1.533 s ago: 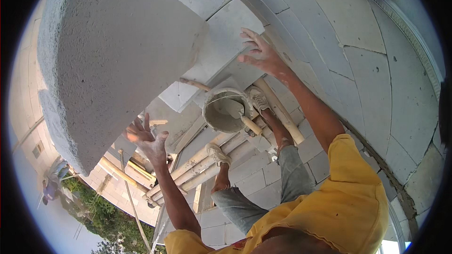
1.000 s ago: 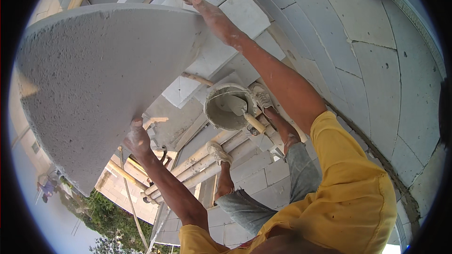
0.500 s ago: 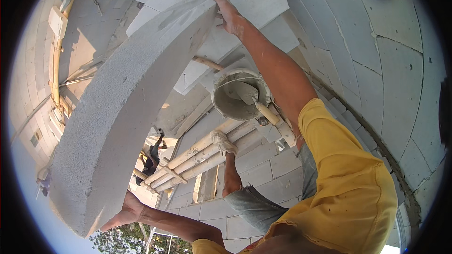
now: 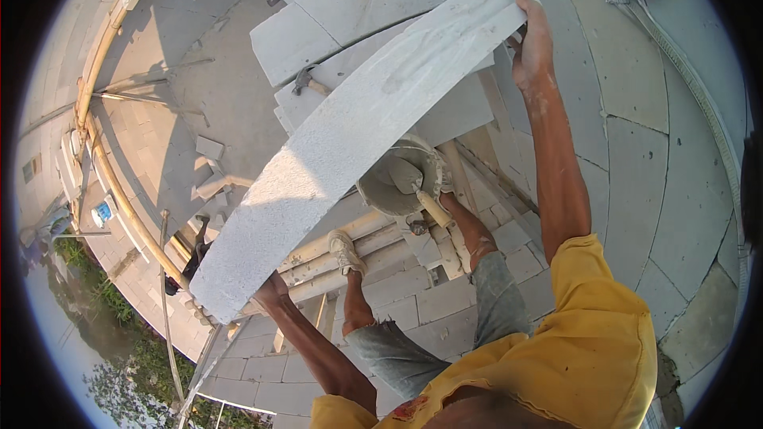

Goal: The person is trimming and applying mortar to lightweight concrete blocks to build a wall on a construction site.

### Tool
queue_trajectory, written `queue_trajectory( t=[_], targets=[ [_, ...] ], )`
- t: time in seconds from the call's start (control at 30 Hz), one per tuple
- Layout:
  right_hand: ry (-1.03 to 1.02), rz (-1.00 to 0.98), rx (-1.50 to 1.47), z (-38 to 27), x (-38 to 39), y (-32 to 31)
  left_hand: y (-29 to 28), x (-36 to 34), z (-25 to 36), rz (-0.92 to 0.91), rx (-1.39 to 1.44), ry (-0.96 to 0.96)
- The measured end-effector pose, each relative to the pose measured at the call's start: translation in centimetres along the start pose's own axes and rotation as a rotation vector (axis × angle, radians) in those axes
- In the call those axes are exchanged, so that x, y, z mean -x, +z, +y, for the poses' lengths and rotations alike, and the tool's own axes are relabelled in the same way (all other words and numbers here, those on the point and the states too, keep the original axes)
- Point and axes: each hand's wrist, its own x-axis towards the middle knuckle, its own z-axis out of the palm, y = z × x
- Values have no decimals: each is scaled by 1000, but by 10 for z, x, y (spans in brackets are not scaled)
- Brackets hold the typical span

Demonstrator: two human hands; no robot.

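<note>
A long, light-grey aerated concrete block [image 4: 358, 127] hangs slantwise in front of me, held between both hands. My right hand [image 4: 532, 44] grips its upper right end, the fingers bent over the edge. At the lower left end my left hand [image 4: 273, 290] holds it from beneath; most of those fingers are hidden by the block. Below the block's middle, partly covered by it, stands a mortar-smeared bucket [image 4: 381, 199]. A trowel [image 4: 431, 207] with a wooden handle rests in it.
Stacked blocks [image 4: 373, 0] stand beyond, with a hammer [image 4: 306, 82] lying on them. Several wooden poles [image 4: 318, 250] form the footing under my shoes. A block wall [image 4: 636, 175] rises on the right. Bamboo scaffolding [image 4: 111, 183] runs along the left, where a person is partly hidden.
The block has moved to the right and tipped flatter, still in both hands. My right hand has gone right, my left hand up and right. The view has shifted, bringing the hammer into sight.
</note>
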Motion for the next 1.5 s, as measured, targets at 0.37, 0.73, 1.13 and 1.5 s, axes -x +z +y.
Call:
queue_trajectory(
  t=[0.37,0.73,1.13,1.5],
  targets=[
    [-507,-105,93,-213,141,-211,158,12,-95,-539,524,-609],
    [-938,161,1009,-279,232,-167,342,-20,-136,-547,824,-738],
    [-1123,-401,1230,-300,197,42,300,67,8,-594,712,-771],
    [-1105,-337,1523,-220,185,155,-161,199,39,185,-173,-694]
  ],
)
